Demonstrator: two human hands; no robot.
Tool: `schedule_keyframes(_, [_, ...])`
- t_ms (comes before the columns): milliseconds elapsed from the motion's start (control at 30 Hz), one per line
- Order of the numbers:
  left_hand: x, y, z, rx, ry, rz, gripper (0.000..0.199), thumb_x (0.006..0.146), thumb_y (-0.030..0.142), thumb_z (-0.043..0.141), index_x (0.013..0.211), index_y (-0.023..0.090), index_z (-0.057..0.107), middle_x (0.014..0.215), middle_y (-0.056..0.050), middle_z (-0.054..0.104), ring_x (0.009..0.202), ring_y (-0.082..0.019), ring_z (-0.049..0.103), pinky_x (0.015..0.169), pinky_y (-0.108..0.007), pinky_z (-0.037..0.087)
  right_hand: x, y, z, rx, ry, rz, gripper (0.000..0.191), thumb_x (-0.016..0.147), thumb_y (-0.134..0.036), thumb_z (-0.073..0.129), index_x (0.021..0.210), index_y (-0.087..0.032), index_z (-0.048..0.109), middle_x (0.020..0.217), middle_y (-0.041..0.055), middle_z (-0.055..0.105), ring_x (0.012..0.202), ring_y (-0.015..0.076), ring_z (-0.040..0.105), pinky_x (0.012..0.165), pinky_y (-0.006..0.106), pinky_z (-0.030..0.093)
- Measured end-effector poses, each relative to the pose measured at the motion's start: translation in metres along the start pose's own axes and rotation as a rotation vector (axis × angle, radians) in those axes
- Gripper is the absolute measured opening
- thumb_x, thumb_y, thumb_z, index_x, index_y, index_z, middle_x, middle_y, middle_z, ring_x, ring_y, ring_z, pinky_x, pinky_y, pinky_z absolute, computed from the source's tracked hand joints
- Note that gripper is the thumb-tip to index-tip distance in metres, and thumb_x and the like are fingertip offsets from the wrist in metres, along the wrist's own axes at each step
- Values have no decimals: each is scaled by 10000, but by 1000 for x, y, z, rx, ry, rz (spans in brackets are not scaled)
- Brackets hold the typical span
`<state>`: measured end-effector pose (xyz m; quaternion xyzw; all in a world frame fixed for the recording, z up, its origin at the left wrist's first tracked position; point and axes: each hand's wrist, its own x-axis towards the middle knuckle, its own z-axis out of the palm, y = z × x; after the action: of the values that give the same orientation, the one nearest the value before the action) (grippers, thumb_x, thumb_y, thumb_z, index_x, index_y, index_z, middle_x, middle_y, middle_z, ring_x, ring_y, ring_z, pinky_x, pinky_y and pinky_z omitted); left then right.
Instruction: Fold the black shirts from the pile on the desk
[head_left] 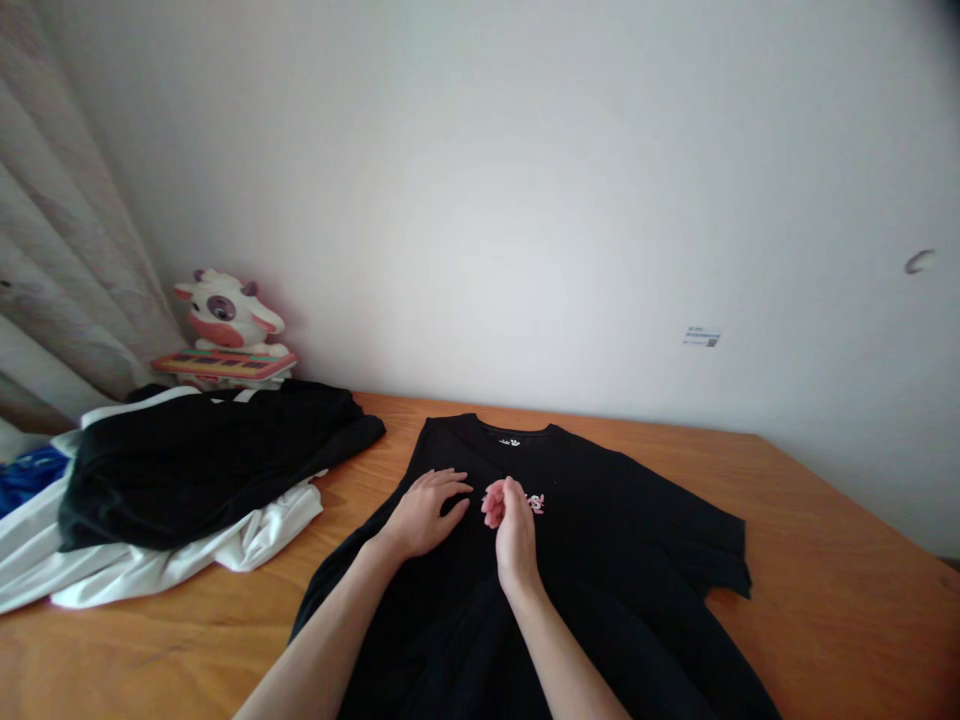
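Observation:
A black T-shirt (600, 530) lies spread on the wooden table, its neckline toward the wall and a small pink and white print on the chest. My left hand (429, 512) rests palm down on the shirt's upper left part, fingers apart and holding nothing. Just right of it, beside the print, my right hand (511, 525) is turned on its side with the palm facing left. Its fingers are curled slightly, and nothing shows in them. The shirt's right sleeve spreads out flat, while the left sleeve is partly hidden by my left arm.
Black clothes (202, 460) and white cloth (255, 525) are heaped on the left of the table (840, 560), with blue fabric (34, 478) at the edge. Behind them stands a cow-shaped toy keyboard (229, 325). A curtain (67, 220) hangs at left; the wall (525, 200) borders the table's back.

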<state>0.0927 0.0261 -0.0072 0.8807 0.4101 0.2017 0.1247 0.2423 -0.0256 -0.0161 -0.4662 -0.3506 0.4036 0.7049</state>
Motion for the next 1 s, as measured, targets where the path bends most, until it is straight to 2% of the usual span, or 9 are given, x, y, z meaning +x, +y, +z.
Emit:
schedule_keyframes(200, [1,0,3,9,31,-3,295,968,321,535,1206,277,704,1383,-56,656,1339,-267,553,1168,-516,370,-1,3,0,-41,-70,-36,477,919,-647,473,720,-225,573,617,-30,538,542,130,445,543,279,358])
schedule_keyframes(400, [2,0,3,15,42,17,282,969,316,530,1185,275,706,1354,-63,671,1306,-264,578,1157,-517,389,-2,2,0,-74,-82,-58,428,944,-593,462,746,-227,564,644,-33,540,559,129,445,562,280,370])
schedule_keyframes(600, [2,-3,6,46,172,-20,321,926,299,578,1207,232,716,1435,-115,598,1357,-305,526,1140,-502,426,-1,6,-1,-81,-63,-23,337,915,-553,518,846,-227,571,641,-47,560,543,126,467,555,276,389])
schedule_keyframes(733, [4,-4,7,65,144,-39,302,945,294,545,1170,216,731,1331,-113,676,1267,-276,607,1117,-465,455,-1,6,-1,-122,-67,-27,301,896,-525,567,880,-224,564,647,-48,578,548,128,500,553,273,412])
schedule_keyframes(1000, [3,-3,5,49,143,-45,297,946,319,539,1164,236,723,1328,-95,676,1270,-273,600,1115,-462,448,-3,5,-1,-142,-84,-44,294,913,-522,557,913,-228,551,659,-49,581,576,136,528,577,274,431])
